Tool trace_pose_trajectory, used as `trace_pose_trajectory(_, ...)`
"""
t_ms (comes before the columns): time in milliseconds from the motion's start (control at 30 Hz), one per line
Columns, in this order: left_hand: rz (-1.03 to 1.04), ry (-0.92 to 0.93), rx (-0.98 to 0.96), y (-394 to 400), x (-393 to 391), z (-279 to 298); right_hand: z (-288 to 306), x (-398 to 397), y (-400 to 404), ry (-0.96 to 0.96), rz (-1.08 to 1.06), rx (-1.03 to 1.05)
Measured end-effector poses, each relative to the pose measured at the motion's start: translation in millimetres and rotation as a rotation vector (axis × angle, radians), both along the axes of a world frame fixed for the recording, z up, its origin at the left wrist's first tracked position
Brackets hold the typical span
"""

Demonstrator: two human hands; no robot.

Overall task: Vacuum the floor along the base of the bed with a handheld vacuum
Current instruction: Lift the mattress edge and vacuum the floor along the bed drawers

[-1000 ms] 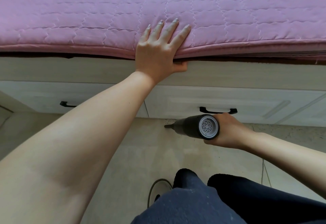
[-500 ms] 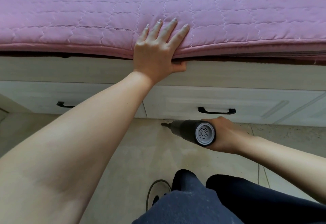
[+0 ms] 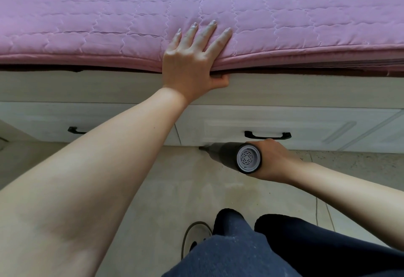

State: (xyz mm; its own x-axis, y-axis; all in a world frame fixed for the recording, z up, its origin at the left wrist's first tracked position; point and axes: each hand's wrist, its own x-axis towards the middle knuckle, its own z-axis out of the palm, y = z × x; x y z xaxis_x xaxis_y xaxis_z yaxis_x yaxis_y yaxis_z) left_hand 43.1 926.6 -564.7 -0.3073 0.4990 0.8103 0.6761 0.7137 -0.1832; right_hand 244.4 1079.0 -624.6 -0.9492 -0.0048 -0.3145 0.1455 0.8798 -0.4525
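fingers (image 3: 270, 143) of the right hand (image 3: 275, 161) wrap the dark cylindrical handheld vacuum (image 3: 234, 156); left hand (image 3: 192, 62) lies flat on the pink quilted bedcover (image 3: 109, 14) (bracing). keep the nozzle tight along the drawer base.

The left arm (image 3: 91, 178) hides part of the drawer fronts (image 3: 306, 123), and perhaps one dark handle's (image 3: 75, 130) end.

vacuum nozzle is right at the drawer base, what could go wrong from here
1. The handheld vacuum has its nozzle tip at the seam under the drawer front; it may scrape the white panel.
2. The right hand sits just below the black drawer handle, so the knuckles could knock it.
3. The left hand braces on the pink quilt, which could slide under weight.
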Motion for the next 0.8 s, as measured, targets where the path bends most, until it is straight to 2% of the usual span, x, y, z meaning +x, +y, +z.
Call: trace_pose_trajectory(800,-0.006,-0.039,0.002,-0.4,1.0,0.7,16.9,16.9,15.2,0.006,-0.108,0.0)
